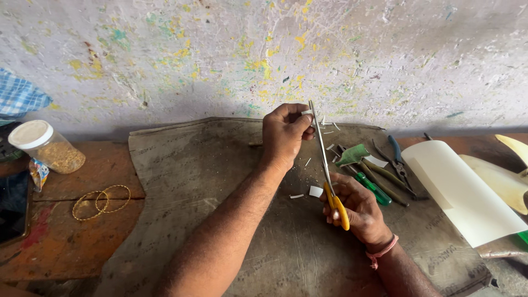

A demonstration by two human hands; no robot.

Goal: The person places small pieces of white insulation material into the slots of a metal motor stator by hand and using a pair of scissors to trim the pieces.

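2 hands trim a small white strip (307, 112) above a grey mat (220, 181): left hand (285, 133) pinches it, right hand (355, 208) grips yellow-handled scissors (328, 170), blades nearly shut; the closing snip looks due next.

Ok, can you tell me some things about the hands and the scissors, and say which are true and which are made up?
1. The right hand holds scissors with yellow handles. True.
2. The left hand pinches a small white piece near the scissor tips. True.
3. Two thin gold bangles hang on the left wrist. False: they lie on the wooden bench, left of the grey mat.
4. The jar with the white lid stands right of the scissors. False: it stands far to the left.
5. A green-handled screwdriver lies beside the right hand. True.
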